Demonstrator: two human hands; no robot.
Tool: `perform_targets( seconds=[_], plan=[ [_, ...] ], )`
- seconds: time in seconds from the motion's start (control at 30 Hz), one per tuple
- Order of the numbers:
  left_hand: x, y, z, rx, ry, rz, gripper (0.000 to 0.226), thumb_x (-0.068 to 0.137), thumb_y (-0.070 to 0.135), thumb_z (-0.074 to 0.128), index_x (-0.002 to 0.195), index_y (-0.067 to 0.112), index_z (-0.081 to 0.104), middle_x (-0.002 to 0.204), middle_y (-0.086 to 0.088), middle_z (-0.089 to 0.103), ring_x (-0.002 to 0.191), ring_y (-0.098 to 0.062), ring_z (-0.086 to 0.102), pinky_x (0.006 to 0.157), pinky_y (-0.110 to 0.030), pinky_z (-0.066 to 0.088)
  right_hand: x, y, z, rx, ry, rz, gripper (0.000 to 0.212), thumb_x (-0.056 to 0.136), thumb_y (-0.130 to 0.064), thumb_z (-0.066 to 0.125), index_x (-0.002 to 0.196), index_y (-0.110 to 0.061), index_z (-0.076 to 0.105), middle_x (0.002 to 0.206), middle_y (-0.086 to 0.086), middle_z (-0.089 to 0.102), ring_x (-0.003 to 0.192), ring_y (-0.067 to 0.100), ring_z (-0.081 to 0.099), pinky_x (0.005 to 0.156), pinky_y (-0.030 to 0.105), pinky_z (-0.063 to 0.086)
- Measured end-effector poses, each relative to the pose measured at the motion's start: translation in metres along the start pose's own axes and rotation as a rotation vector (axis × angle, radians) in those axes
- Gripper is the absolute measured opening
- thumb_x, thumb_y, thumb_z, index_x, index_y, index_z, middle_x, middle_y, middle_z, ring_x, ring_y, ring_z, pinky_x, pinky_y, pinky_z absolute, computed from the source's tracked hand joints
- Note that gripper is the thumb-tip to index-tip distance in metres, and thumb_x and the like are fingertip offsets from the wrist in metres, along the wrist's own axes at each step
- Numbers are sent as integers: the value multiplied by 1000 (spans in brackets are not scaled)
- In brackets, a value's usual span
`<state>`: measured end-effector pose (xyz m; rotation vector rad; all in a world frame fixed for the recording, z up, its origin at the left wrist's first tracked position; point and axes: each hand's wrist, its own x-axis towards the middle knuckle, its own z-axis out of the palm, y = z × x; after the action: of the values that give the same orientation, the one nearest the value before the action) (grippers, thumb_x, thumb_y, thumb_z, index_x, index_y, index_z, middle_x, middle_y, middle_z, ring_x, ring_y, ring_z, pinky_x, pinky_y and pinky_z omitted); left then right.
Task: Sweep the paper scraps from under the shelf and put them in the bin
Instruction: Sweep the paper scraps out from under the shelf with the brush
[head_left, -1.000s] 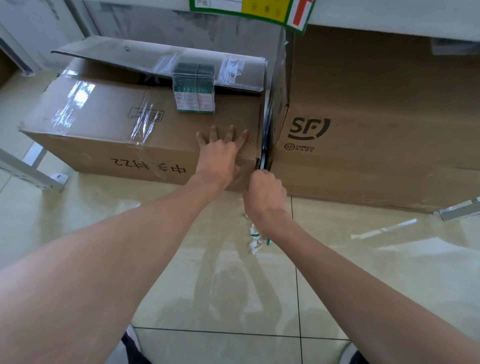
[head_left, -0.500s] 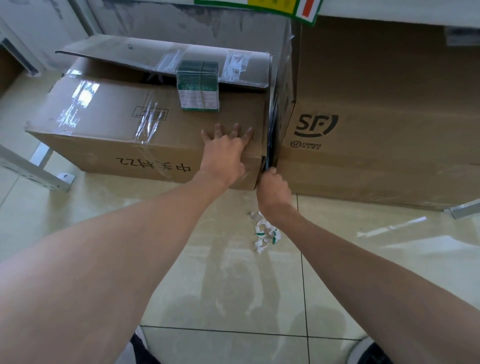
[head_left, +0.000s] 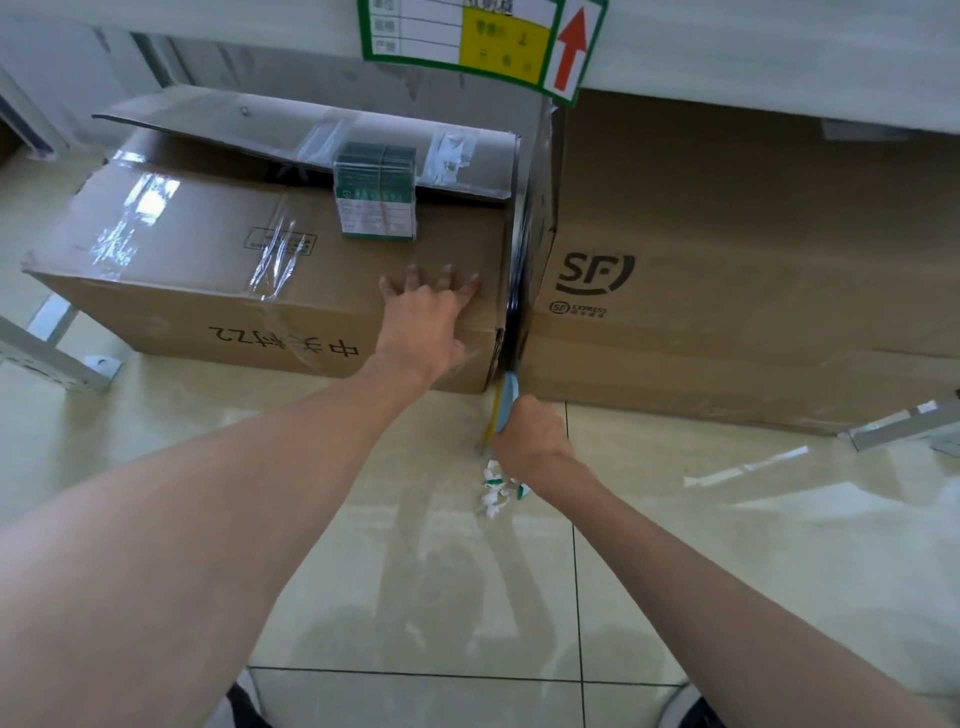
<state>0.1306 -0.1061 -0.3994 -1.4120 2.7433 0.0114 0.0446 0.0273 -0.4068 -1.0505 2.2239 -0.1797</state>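
A small heap of white and green paper scraps (head_left: 497, 490) lies on the tiled floor in front of the gap between two cardboard boxes. My right hand (head_left: 530, 437) is closed around a light blue brush (head_left: 506, 400) whose upper end reaches into that gap; yellowish bristles show at its left. My left hand (head_left: 426, 322) lies flat, fingers spread, on the front right corner of the left box (head_left: 218, 270). The white shelf (head_left: 753, 57) runs above the boxes. No bin is in view.
A large SF-marked box (head_left: 727, 280) stands right of the gap. A green-and-white packet (head_left: 376, 200) sits on the left box. Metal shelf feet stand at the left (head_left: 57, 358) and right (head_left: 904, 428). A label with a red arrow (head_left: 483, 44) hangs from the shelf.
My right hand has pulled back from the gap toward me, and the blue brush now shows above it. The scraps lie just beside my wrist. My left hand stays on the box.
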Motion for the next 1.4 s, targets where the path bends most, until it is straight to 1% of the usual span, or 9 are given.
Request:
perform_targets(
  seconds=[0.07, 0.13, 0.23, 0.4, 0.57, 0.8, 1.13, 1.3, 1.4],
  plan=[
    [0, 0, 1, -5, 2, -6, 81, 89, 41, 62, 155, 35, 15, 161, -2, 25, 144, -41, 23, 114, -64, 21, -6, -7, -11, -27, 31, -37, 9, 91, -9, 53, 94, -2, 57, 92, 14, 57, 89, 34, 60, 65, 31, 42],
    [0, 1, 1, -11, 3, -15, 81, 89, 36, 61, 155, 35, 14, 161, -2, 23, 144, -40, 22, 114, -64, 20, -11, -16, -20, -60, 69, -91, 9, 92, -7, 51, 85, -2, 54, 91, 16, 56, 87, 35, 58, 65, 32, 40],
    [0, 2, 1, -2, -4, -21, 82, 89, 33, 61, 155, 35, 13, 162, -1, 22, 145, -40, 20, 114, -64, 19, -13, -28, -24, -123, 123, -158, 18, 93, -5, 51, 108, 3, 57, 111, 19, 58, 104, 37, 58, 70, 33, 38],
    [0, 1, 3, -4, 17, -10, 82, 89, 37, 63, 155, 34, 15, 161, -3, 24, 144, -41, 22, 114, -65, 20, 12, -35, -13, -198, 196, -136, 39, 88, 8, 53, 127, 7, 47, 122, 17, 56, 114, 35, 57, 84, 38, 48],
    [0, 1, 4, 13, 24, -6, 83, 88, 39, 64, 155, 34, 16, 161, -2, 25, 144, -42, 23, 113, -65, 22, 32, -25, 5, -171, 183, -74, 34, 92, 9, 43, 126, 7, 44, 124, 20, 59, 115, 36, 58, 87, 39, 47],
    [-1, -2, -1, 26, 15, 22, 82, 90, 44, 60, 156, 33, 14, 161, -3, 24, 144, -42, 23, 112, -64, 24, 17, 2, 20, -88, 72, -55, 26, 89, -2, 51, 115, 3, 53, 115, 20, 60, 106, 37, 58, 74, 34, 42],
    [-2, 1, 1, 7, -6, -11, 82, 87, 41, 62, 155, 36, 17, 161, 0, 24, 145, -40, 23, 113, -63, 23, -2, 18, 2, -147, -35, -100, 33, 92, -18, 57, 119, 0, 52, 119, 18, 57, 108, 36, 57, 82, 38, 47],
    [-14, 6, 9, -49, 0, -27, 89, 86, 30, 62, 156, 33, 7, 164, -2, 13, 148, -41, 9, 117, -62, 8, -8, 21, -9, -205, -69, -138, 32, 93, -16, 56, 121, -1, 52, 121, 17, 56, 110, 35, 57, 81, 37, 45],
    [-20, 9, -3, -143, -17, -32, 94, 83, 26, 65, 156, 30, 7, 163, -4, 15, 148, -38, 12, 118, -59, 11, -9, 22, -18, -166, -1, -135, 19, 91, -10, 52, 108, -4, 58, 109, 15, 63, 95, 33, 60, 70, 33, 42]
  ],
)
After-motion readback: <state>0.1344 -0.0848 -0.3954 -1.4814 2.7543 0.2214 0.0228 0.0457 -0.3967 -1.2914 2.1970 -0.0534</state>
